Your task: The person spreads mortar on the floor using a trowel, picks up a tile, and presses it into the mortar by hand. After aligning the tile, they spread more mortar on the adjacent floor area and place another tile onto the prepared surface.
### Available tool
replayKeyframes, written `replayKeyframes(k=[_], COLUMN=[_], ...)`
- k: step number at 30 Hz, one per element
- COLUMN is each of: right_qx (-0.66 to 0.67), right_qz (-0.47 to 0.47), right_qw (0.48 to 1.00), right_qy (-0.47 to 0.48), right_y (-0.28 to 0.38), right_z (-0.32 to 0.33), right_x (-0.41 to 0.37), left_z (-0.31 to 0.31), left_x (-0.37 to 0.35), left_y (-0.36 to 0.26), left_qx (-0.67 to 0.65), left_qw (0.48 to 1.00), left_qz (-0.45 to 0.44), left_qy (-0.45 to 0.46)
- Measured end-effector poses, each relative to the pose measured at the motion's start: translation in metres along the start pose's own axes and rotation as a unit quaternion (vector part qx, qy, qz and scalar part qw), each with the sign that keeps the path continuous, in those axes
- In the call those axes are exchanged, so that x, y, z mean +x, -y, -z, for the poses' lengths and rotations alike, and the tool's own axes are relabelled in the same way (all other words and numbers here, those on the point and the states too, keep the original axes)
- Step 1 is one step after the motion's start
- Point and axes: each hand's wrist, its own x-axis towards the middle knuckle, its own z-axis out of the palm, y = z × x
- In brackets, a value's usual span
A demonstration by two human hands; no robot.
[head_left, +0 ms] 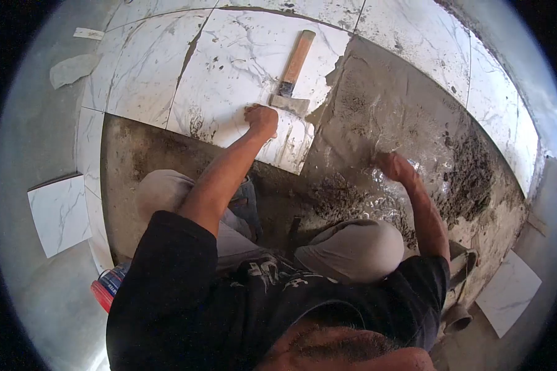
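Right up close, at the bottom of the head view, it's the person's black T-shirt point(272, 297), with two bent knees in pale, dusty trousers point(356, 250) just beyond it. Both arms reach forward over the floor.

Here's the left hand point(264, 122), down at the lower part of a big white marbled tile point(235, 59), fingers curled in; whether anything sits inside them, I can't tell. Just beside it lies a hammer point(291, 104), flat on that same tile, its metal head close to the knuckles and its wooden handle pointing away from the person. Grey smears and specks dot the tile, thickest along its near and right edges.

Over to the right hand point(395, 167), out above the wet grey mortar point(377, 99) to the right of the tile. The fingertips are blurred, so how far it is open, and whether it has hold of anything, I can't tell. The mortar lies smooth and wet at the far end, shiny below the hand, with darker, rougher clumps point(470, 176) to the right.

Laid tiles point(439, 49) run along the far side, and more go down the left. One loose tile point(60, 215) lies out on the left, another point(509, 294) at the lower right. By the left sleeve there's a container with a red rim point(100, 297); near the right elbow, a dull, rounded vessel point(457, 320).
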Motion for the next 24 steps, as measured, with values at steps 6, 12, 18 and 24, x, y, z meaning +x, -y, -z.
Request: replayKeyframes(k=[6,12,18,24], right_qx=[-0.014,0.031,0.115,0.269], right_qz=[-0.062,-0.022,-0.156,-0.262], right_qw=[0.991,0.998,0.98,0.925], right_qy=[-0.115,0.053,-0.049,-0.061], right_y=[0.021,0.053,0.015,0.021], right_z=[0.047,0.019,0.058,0.101], right_x=[-0.004,-0.001,0.035,0.068], left_z=[0.004,-0.018,-0.01,-0.014], left_x=[0.007,0.003,0.007,0.013], left_y=[0.008,0.0,0.0,0.004], left_qx=[-0.07,-0.024,-0.014,-0.037], left_qw=[0.98,0.998,0.995,0.979], left_qz=[-0.083,-0.042,-0.035,-0.057], left_qy=[0.169,0.038,0.093,0.19])
